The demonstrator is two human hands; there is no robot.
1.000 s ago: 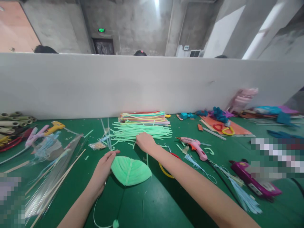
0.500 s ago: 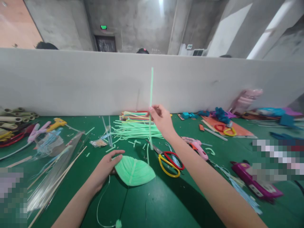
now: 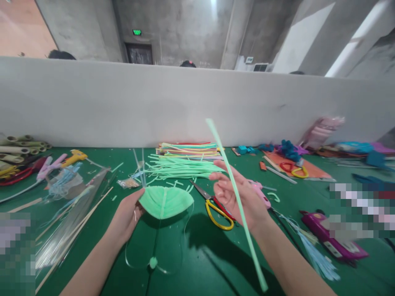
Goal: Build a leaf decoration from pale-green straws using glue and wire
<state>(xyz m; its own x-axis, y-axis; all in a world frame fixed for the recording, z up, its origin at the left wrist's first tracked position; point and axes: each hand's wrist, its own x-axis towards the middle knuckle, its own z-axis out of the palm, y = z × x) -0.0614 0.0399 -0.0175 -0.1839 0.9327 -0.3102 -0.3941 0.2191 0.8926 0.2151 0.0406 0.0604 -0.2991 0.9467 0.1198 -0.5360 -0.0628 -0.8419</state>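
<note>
My left hand (image 3: 128, 211) is closed on the left tip of a green fuzzy leaf (image 3: 166, 201), which has a paler midrib. A dark thin stem runs down from the leaf to a small green tuft (image 3: 153, 262), with a clear thread looping around it. Over the table to the right, my right hand (image 3: 239, 195) has its fingers curled and holds a long light-green pipe cleaner (image 3: 251, 242). This pipe cleaner slants across the palm, its upper end leaning left. Scissors (image 3: 210, 218) with yellow and red handles lie between the hands, partly hidden by the right hand.
Behind the hands lies a pile of green pipe cleaners (image 3: 182, 167), with multicoloured ones (image 3: 188, 148) behind. A pink glue gun (image 3: 261, 193) is partly covered by my right hand. Plastic and sticks (image 3: 89, 213) lie left; a magenta device (image 3: 331, 236) lies right. A grey partition (image 3: 123, 102) closes off the back.
My right hand has come down and rightward with the pipe cleaner, which has tipped from upright to slanted. My left hand has raised the leaf slightly and moved it left.
</note>
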